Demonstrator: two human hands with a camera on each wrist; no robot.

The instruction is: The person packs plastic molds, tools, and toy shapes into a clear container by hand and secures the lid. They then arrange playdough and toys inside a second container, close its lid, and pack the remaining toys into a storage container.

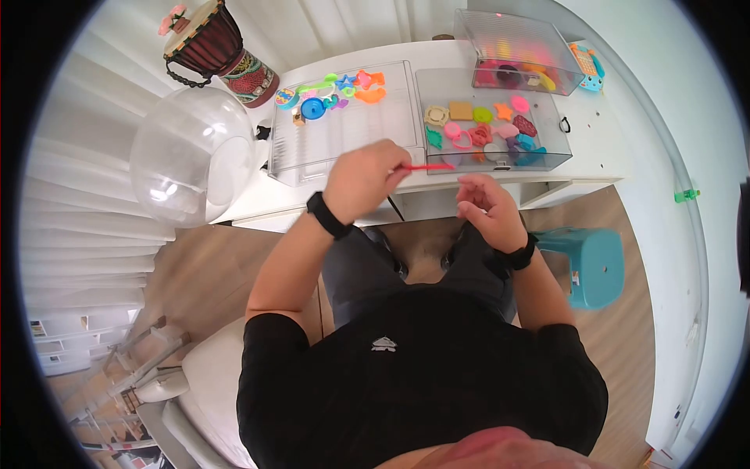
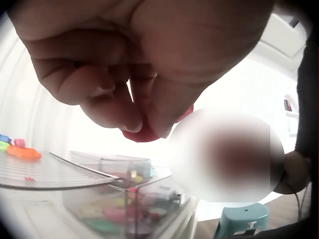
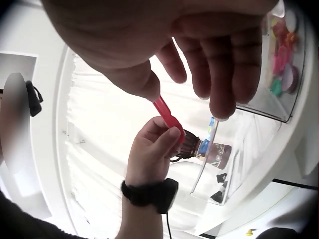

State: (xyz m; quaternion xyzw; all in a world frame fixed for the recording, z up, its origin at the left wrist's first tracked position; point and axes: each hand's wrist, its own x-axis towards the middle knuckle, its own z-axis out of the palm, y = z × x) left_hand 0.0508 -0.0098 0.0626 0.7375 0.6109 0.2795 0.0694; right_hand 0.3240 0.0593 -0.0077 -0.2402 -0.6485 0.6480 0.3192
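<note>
My left hand point(image 1: 363, 181) is raised over the front edge of the white table, its thumb and fingers pinching a long, thin red plastic piece point(image 1: 430, 166). The piece points right, toward my other hand. Seen from the left wrist, rounded red ends point(image 2: 144, 133) show past the fingertips; the rest is hidden. My right hand point(image 1: 492, 211) hovers just below and right of the piece's free end, fingers loosely spread. In the right wrist view the red piece point(image 3: 167, 114) runs from the left fingertips up to beside the right thumb, which overlaps its end.
A clear ribbed lid point(image 1: 336, 148) bears several small bright toys, including a blue round one point(image 1: 312, 109). Right of it, a clear bin point(image 1: 558, 160) holds more colored molds, with another clear box point(image 1: 519, 51) behind. A transparent globe point(image 1: 187, 156), a drum point(image 1: 207, 43) and a teal stool point(image 1: 598, 270) stand around.
</note>
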